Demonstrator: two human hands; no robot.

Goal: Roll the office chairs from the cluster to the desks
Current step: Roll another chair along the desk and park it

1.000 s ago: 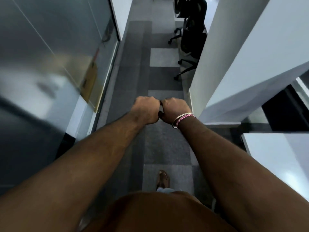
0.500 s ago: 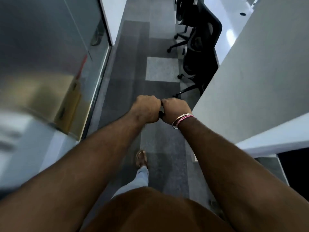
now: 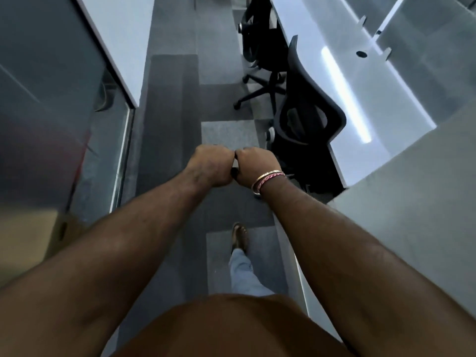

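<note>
My left hand (image 3: 211,167) and my right hand (image 3: 253,166) are both closed into fists, held out in front of me with the knuckles touching, over the grey carpet aisle. Neither hand touches a chair. A black mesh office chair (image 3: 306,127) stands just ahead and right of my right hand, tucked against the white desk (image 3: 342,81). A second black office chair (image 3: 253,37) stands farther along the same desk, and a star-shaped wheel base (image 3: 260,92) shows between them. Something small and dark shows between my fists; I cannot tell what it is.
A glass wall (image 3: 56,112) runs along the left of the aisle, with a white wall section (image 3: 118,34) beyond it. A grey partition panel (image 3: 412,197) closes off the right side near me. My foot (image 3: 239,237) is on the carpet below my hands.
I have walked forward along the aisle; the two chairs and the white desk are nearer and more in view. My fists have stayed together in front of me.
</note>
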